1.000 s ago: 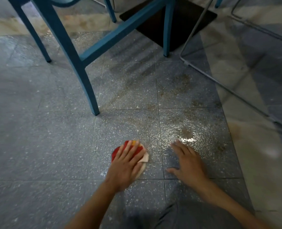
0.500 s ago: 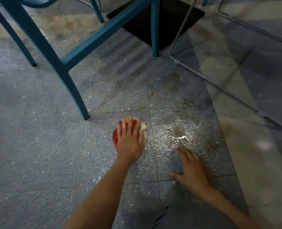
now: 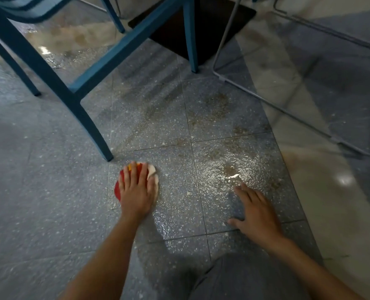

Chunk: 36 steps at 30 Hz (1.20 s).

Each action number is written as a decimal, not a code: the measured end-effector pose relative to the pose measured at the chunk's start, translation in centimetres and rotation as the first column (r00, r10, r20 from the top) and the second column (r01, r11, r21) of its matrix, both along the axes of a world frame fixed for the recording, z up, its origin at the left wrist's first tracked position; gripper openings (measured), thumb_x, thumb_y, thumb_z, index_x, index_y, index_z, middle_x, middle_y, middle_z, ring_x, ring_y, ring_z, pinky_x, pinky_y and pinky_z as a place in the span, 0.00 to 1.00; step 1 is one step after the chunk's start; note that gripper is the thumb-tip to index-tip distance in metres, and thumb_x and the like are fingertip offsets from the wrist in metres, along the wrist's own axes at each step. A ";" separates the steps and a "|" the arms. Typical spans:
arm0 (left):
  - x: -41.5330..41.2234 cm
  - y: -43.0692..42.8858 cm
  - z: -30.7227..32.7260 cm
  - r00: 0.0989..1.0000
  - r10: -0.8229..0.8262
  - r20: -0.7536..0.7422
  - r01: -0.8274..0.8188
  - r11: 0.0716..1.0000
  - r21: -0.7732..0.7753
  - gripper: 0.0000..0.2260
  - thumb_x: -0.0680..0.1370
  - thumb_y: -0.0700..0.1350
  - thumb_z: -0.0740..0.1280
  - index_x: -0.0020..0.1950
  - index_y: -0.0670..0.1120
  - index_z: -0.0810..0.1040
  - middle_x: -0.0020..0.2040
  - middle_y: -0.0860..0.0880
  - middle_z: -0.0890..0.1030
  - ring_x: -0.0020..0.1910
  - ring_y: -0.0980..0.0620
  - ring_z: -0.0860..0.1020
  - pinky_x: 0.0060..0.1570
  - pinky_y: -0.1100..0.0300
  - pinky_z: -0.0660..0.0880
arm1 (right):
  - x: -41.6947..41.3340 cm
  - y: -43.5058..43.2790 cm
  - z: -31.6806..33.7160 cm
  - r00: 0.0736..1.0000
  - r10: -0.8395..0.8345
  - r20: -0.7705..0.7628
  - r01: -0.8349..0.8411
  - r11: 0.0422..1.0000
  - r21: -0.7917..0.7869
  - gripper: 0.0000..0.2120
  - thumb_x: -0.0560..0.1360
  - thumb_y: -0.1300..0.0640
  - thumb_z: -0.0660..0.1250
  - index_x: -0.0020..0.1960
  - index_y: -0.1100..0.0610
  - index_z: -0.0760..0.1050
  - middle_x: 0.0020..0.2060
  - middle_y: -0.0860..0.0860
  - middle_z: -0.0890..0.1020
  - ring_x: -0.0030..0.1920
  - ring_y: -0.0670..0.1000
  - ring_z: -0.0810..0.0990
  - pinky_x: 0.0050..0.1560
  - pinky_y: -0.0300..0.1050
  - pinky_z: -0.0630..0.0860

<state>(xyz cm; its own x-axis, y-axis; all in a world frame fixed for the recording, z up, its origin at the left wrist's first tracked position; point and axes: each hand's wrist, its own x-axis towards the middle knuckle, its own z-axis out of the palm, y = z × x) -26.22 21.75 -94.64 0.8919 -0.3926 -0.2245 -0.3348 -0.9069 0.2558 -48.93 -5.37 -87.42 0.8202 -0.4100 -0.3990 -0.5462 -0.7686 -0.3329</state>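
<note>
left hand point(image 3: 136, 192) flat pressing cloth point(image 3: 152, 172) on floor point(image 3: 49, 202), right hand point(image 3: 255, 213) flat, fingers spread

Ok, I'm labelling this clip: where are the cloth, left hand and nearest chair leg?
cloth point(image 3: 151, 169), head view, white corner beside the forefinger
left hand point(image 3: 136, 191), head view, back of the hand
chair leg point(image 3: 92, 131), head view, just above foot

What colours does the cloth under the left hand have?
The cloth is red, with some yellow and a white part; head view.
</note>
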 end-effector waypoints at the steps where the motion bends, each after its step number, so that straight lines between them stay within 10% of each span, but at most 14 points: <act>1: 0.6 -2.0 0.1 0.996 0.086 -0.025 -0.086 0.996 0.005 0.28 0.89 0.61 0.45 0.89 0.55 0.47 0.89 0.44 0.44 0.87 0.39 0.38 0.85 0.37 0.41 | 0.0 0.1 0.1 1.000 -0.003 -0.006 0.003 1.000 0.000 0.49 0.72 0.36 0.73 0.83 0.46 0.50 0.83 0.45 0.49 0.82 0.51 0.50 0.81 0.52 0.55; 4: -0.8 -7.1 0.3 0.991 0.129 -0.037 -0.129 0.992 0.000 0.29 0.89 0.60 0.45 0.89 0.53 0.45 0.88 0.42 0.41 0.86 0.37 0.37 0.84 0.35 0.40 | 0.0 0.3 0.3 1.000 -0.011 -0.008 0.011 1.000 0.002 0.49 0.72 0.37 0.74 0.83 0.46 0.50 0.83 0.45 0.48 0.82 0.52 0.49 0.81 0.54 0.56; 14: -12.0 2.1 -2.0 0.787 -0.614 0.054 0.617 0.786 -0.049 0.27 0.88 0.61 0.53 0.88 0.58 0.56 0.89 0.51 0.53 0.88 0.43 0.52 0.81 0.36 0.59 | -1.4 -2.4 0.8 0.996 -0.082 -0.018 0.082 0.997 -0.007 0.50 0.70 0.36 0.75 0.83 0.46 0.51 0.83 0.46 0.53 0.81 0.53 0.54 0.80 0.55 0.58; 25: 1.5 -13.4 0.3 0.987 0.143 -0.077 -0.145 0.989 -0.016 0.29 0.89 0.59 0.45 0.89 0.51 0.46 0.88 0.40 0.42 0.86 0.35 0.37 0.84 0.34 0.38 | -0.4 -3.6 -0.1 1.000 0.028 0.005 -0.028 0.999 -0.032 0.50 0.72 0.38 0.74 0.84 0.47 0.50 0.83 0.47 0.52 0.81 0.52 0.52 0.80 0.51 0.55; 36: -9.0 0.3 -2.3 0.832 -0.552 0.049 0.552 0.834 0.021 0.27 0.89 0.61 0.50 0.88 0.58 0.51 0.89 0.51 0.48 0.88 0.43 0.48 0.86 0.44 0.42 | 2.2 -4.0 1.2 0.994 -0.045 0.095 0.044 0.999 0.008 0.48 0.71 0.38 0.76 0.82 0.46 0.54 0.82 0.46 0.58 0.80 0.51 0.58 0.77 0.49 0.57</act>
